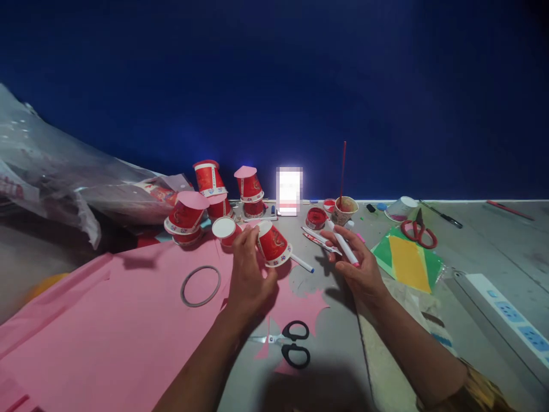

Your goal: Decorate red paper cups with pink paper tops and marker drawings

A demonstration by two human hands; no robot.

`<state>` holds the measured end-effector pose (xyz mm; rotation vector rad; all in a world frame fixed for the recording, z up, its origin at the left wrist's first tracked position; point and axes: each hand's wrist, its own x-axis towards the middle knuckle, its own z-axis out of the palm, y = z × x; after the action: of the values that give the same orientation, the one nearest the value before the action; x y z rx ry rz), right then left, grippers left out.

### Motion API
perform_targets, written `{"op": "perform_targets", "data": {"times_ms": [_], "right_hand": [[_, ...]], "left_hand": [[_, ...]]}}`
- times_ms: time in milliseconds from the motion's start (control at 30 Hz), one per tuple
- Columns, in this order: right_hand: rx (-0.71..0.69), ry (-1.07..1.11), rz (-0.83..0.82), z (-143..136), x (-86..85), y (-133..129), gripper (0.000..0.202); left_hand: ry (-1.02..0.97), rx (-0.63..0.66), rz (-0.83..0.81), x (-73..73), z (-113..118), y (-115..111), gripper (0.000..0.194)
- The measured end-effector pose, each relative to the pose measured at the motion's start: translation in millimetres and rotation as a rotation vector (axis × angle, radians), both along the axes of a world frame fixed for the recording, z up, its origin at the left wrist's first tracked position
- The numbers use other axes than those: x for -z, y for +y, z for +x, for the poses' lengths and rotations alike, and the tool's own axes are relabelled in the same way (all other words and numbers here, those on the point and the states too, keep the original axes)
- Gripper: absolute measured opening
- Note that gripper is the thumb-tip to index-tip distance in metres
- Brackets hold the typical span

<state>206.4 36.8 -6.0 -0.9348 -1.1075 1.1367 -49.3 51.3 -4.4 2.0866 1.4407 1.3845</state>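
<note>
My left hand [253, 269] is closed round the side of a red paper cup [273, 245], which is tilted with its wide rim down and to the right. In my right hand [358, 263] is a white marker [345, 244] with a red end, held between thumb and fingers. Just left of the held cup, another red cup [225, 230] shows its white base. A white marker with a blue end [302, 263] lies on the table beside the held cup. Black-handled scissors [295, 343] rest below, over pink paper scraps.
Red cups [186, 214], some with pink paper tops, stand back left. Pink paper [141, 320] bears a grey ring [183, 292]. Behind are a lit phone [289, 191], red paint jar [316, 218] and brush cup [345, 212]. Red-handled scissors [429, 237] and a power strip [510, 315] lie right.
</note>
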Motion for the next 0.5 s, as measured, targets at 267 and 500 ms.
{"op": "perform_targets", "data": {"times_ms": [267, 500], "right_hand": [[0.063, -0.132, -0.047, 4.8, -1.7, -1.3, 0.065], [0.043, -0.037, -0.043, 2.9, -8.6, 3.8, 0.057]], "left_hand": [[0.374, -0.144, 0.189, 23.5, -4.2, 6.2, 0.082], [0.528, -0.289, 0.171, 22.2, -4.4, 4.2, 0.076]]}}
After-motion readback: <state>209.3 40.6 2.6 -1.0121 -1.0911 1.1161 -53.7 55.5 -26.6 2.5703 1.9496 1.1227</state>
